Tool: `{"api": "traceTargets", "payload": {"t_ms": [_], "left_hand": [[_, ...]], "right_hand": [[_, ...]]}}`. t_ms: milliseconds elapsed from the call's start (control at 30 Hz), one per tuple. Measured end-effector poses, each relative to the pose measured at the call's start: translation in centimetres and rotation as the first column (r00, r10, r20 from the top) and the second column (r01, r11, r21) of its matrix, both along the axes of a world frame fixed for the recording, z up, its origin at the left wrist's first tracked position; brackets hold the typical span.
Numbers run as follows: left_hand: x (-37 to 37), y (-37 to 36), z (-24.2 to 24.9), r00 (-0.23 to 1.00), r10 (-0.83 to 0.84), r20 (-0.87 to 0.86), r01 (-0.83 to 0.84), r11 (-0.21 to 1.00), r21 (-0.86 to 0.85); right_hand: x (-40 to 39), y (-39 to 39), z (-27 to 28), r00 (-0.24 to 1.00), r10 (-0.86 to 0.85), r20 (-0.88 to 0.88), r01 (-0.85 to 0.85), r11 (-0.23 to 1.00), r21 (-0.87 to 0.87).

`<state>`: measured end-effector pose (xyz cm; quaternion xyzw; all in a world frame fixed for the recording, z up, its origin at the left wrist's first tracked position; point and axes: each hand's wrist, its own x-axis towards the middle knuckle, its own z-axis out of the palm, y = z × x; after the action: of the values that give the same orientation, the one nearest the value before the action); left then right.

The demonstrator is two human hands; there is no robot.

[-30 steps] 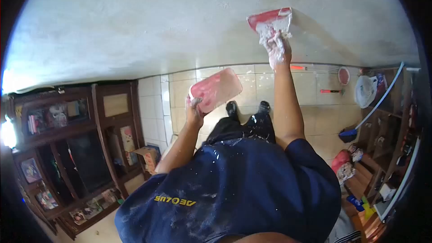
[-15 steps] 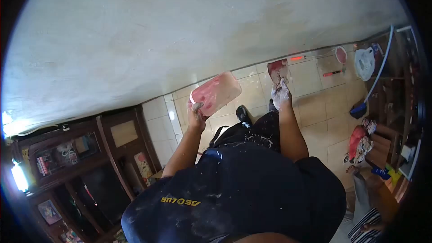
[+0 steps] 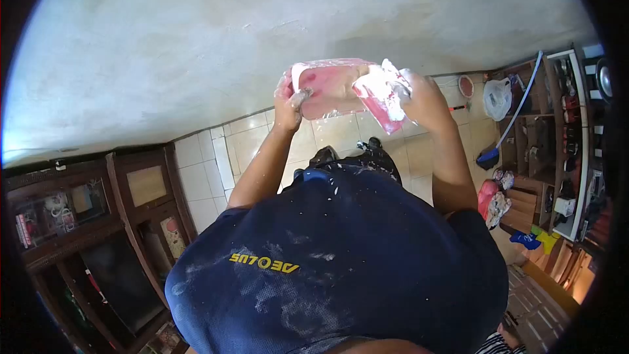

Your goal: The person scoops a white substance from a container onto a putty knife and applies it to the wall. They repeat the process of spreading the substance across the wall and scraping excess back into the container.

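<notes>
We hold the tray [image 3: 327,95] out in front of us, in the air between our body and the wall [image 3: 216,26]. Our left hand [image 3: 288,105] has its grip closed on the tray's left end, the smeared thumb over the near side and the other fingers mostly out of sight. The tray is pink and pale, with reddish patches on its inner face.

Our right hand [image 3: 422,101] has its grip around the scraper [image 3: 388,120], which is red and tilted, its lower corner pointing down. White paste [image 3: 385,88] lies thick on it and reaches our fingers. The scraper overlaps the tray's right end in our view; we cannot tell whether the two touch.

Below, we see our dark shoes [image 3: 324,155] on the tiled floor [image 3: 255,137]. Our blue shirt [image 3: 367,249] carries white smears and yellow lettering. A dark wooden cabinet [image 3: 118,190] stands to our left. To our right are a white bag [image 3: 497,99], a light-blue pole [image 3: 522,97] and a shelf [image 3: 546,118].
</notes>
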<state>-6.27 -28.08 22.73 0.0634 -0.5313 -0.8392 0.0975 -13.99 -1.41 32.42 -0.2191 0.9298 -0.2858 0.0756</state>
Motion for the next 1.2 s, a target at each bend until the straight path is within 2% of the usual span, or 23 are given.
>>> {"api": "traceTargets", "payload": {"t_ms": [33,100,167,200,233,267,300,333,367,433,467,500,533,567,667,733,833,900,967,1033,1100,1167,1200], "left_hand": [[0.1,-0.1,0.0,1.0,0.003,-0.006,-0.003,1.0,0.006],[0.1,-0.1,-0.2,0.998,0.05,0.041,-0.051,0.999,0.015],[0.0,-0.7,-1.2,0.998,0.037,0.055,-0.037,0.999,-0.009],[-0.1,-0.4,-2.0,0.992,0.091,0.088,-0.088,0.995,-0.039],[-0.1,-0.1,-2.4,0.982,0.147,0.122,-0.139,0.988,-0.071],[0.0,-0.1,-2.4,0.973,0.166,0.163,-0.132,0.971,-0.198],[-0.1,0.3,-2.2,0.97,0.177,0.167,-0.143,0.97,-0.198],[0.0,0.7,-2.1,0.958,0.201,0.204,-0.162,0.967,-0.196],[0.3,0.7,-2.2,0.945,0.223,0.239,-0.178,0.965,-0.194],[0.9,-0.6,-2.9,0.937,0.266,0.224,-0.217,0.951,-0.22],[1.5,-1.3,-2.4,0.92,0.254,0.297,-0.225,0.966,-0.127],[2.0,-2.1,-2.0,0.901,0.232,0.367,-0.236,0.971,-0.034],[2.4,-3.1,-2.5,0.894,0.227,0.386,-0.227,0.973,-0.047],[3.1,-3.4,-2.9,0.893,0.165,0.419,-0.22,0.971,0.088],[3.6,-3.2,-3.1,0.865,0.127,0.485,-0.181,0.981,0.065],[3.7,-2.7,-3.5,0.843,0.124,0.523,-0.194,0.978,0.08],[2.6,-1.4,-3.8,0.884,0.108,0.455,-0.149,0.987,0.055],[2.3,-0.8,-3.6,0.86,0.108,0.499,-0.188,0.976,0.112],[1.2,-0.2,-3.5,0.871,0.071,0.486,-0.165,0.974,0.153],[0.4,0.3,-3.4,0.885,0.053,0.463,-0.143,0.976,0.162],[-0.5,0.5,-3.6,0.898,0.036,0.439,-0.125,0.976,0.177],[-1.3,0.7,-3.9,0.913,-0.005,0.407,-0.086,0.975,0.206],[-1.6,0.7,-4.4,0.913,-0.012,0.408,-0.082,0.974,0.211]], "right_hand": [[-0.1,-0.7,0.4,0.999,0.029,0.022,-0.031,0.995,0.096],[-0.4,-1.7,-1.7,0.995,0.077,0.058,-0.085,0.986,0.141],[-0.3,-3.1,-3.4,0.959,0.165,0.232,-0.161,0.986,-0.036],[-0.3,-3.5,-4.6,0.929,0.132,0.346,-0.117,0.991,-0.063],[-0.4,-3.5,-7.3,0.927,0.14,0.349,-0.127,0.99,-0.059],[-0.6,-3.4,-10.4,0.869,0.126,0.479,-0.064,0.988,-0.143],[-0.5,-3.8,-10.3,0.789,0.123,0.602,0.014,0.976,-0.217],[0.2,-4.3,-10.3,0.591,0.163,0.79,0.207,0.916,-0.344],[0.7,-4.2,-9.8,0.466,0.154,0.871,0.281,0.908,-0.311],[1.6,-4.3,-12.6,0.31,0.117,0.944,0.467,0.846,-0.258],[2.2,-4.1,-13.3,0.316,0.119,0.941,0.463,0.847,-0.262],[3.5,-3.9,-13.1,0.276,0.269,0.923,0.568,0.728,-0.382],[4.3,-3.7,-13.1,0.254,0.415,0.874,0.668,0.578,-0.469],[4.3,-2.7,-14.4,0.17,0.554,0.815,0.666,0.545,-0.509],[4.6,-1.5,-15.0,0.199,0.581,0.789,0.766,0.41,-0.495],[4.0,-1.4,-15.3,0.282,0.377,0.882,0.767,0.464,-0.444],[2.9,-1.4,-14.5,0.37,0.419,0.829,0.746,0.398,-0.534],[2.4,-1.4,-14.4,0.446,0.47,0.762,0.716,0.323,-0.619],[1.0,-0.6,-14.2,0.362,0.372,0.855,0.764,0.407,-0.501],[0.3,0.1,-11.8,0.379,0.401,0.834,0.718,0.442,-0.538],[-0.3,0.0,-8.5,0.507,0.099,0.856,0.506,0.77,-0.389],[-0.8,0.1,-6.6,0.514,0.042,0.857,0.497,0.8,-0.337],[-0.8,0.1,-4.8,0.545,0.017,0.838,0.422,0.859,-0.292]]}}
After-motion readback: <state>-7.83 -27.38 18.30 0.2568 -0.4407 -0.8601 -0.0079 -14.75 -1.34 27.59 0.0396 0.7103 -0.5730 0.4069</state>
